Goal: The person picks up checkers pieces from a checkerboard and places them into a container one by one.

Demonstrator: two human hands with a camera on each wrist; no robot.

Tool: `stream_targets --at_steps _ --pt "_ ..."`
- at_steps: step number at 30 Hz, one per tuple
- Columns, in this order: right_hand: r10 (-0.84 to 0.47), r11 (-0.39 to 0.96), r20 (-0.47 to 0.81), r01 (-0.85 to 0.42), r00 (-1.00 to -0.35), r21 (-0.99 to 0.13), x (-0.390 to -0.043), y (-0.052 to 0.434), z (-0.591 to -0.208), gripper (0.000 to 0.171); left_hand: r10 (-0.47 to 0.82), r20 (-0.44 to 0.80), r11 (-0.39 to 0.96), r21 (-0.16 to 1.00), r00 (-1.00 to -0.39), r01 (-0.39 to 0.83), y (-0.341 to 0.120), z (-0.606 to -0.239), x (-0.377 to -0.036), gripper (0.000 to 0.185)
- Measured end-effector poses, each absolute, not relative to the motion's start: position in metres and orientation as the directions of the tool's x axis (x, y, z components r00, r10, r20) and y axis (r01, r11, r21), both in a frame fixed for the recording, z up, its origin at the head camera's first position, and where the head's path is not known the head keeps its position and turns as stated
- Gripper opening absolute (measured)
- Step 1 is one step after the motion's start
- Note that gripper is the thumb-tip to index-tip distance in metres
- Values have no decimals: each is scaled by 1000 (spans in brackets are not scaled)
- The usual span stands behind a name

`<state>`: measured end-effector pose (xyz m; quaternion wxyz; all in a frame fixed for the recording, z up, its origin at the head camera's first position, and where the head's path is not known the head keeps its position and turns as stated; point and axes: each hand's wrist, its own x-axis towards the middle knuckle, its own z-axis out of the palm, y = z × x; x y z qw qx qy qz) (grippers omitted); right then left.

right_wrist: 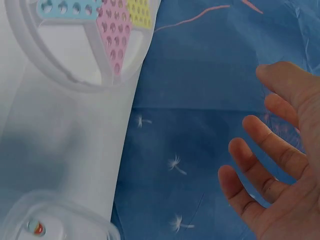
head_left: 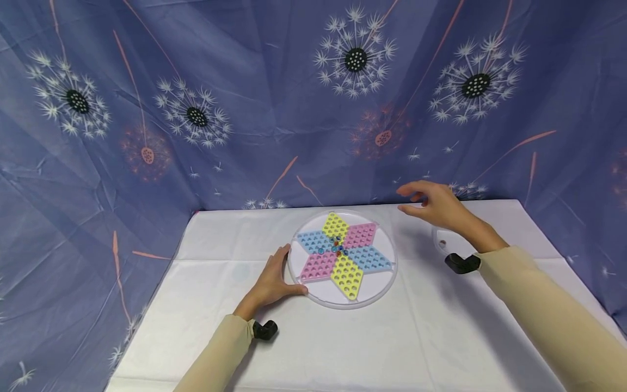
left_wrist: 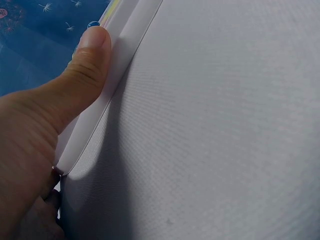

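A round clear board (head_left: 313, 291) with a yellow, pink and blue star lies in the middle of the white table. A few marbles (head_left: 337, 246) sit at the star's centre. My left hand (head_left: 281, 275) rests against the board's left rim. In the left wrist view its thumb (left_wrist: 92, 55) lies straight on the rim (left_wrist: 127, 47). My right hand (head_left: 416, 200) hovers above the table behind and to the right of the board, with its fingers (right_wrist: 265, 137) spread and holding nothing. The board's pink and blue points (right_wrist: 75, 30) show in the right wrist view.
A small clear container (head_left: 441, 239) stands on the table under my right wrist, with a marble (right_wrist: 36, 228) in it. A white cloth (head_left: 343, 348) covers the table. A blue dandelion-print curtain (head_left: 245, 109) hangs behind and at both sides.
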<state>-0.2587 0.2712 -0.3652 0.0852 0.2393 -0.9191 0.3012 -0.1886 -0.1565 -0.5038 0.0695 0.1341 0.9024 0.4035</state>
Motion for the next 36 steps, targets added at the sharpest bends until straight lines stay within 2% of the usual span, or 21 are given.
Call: stream_targets --at_steps 19,36 --pt "-460 653 288 -540 -840 -531 -271 232 -374 41 293 -31 644 745 -956 173 -157 -504 -189 131" --pt "-505 619 246 -545 -828 -565 -268 192 -392 42 303 -26 657 730 -953 189 -157 -504 -191 129"
